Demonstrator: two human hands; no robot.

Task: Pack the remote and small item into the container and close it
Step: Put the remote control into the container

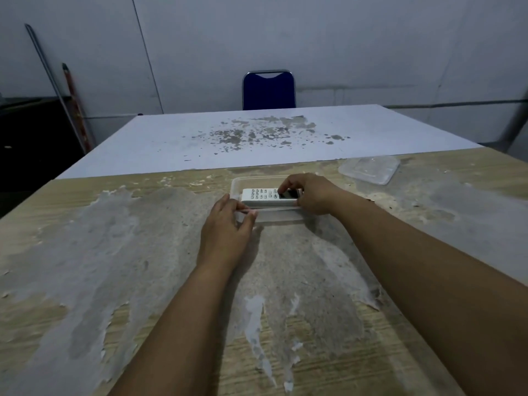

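A white remote (261, 195) with grey buttons lies lengthwise inside a clear plastic container (251, 180) on the worn table. My right hand (310, 194) holds the remote's right end, fingertips on its dark display. My left hand (228, 224) pinches the container's near left rim between thumb and fingers. The clear lid (370, 169) lies apart from the container, to the far right. I see no small item; the hands may hide it.
The wooden table (143, 281) has peeling grey patches. Behind it stands a white table (257, 138) with flaked stains, and a blue chair (268, 90) by the wall. Poles (71, 90) lean at the far left.
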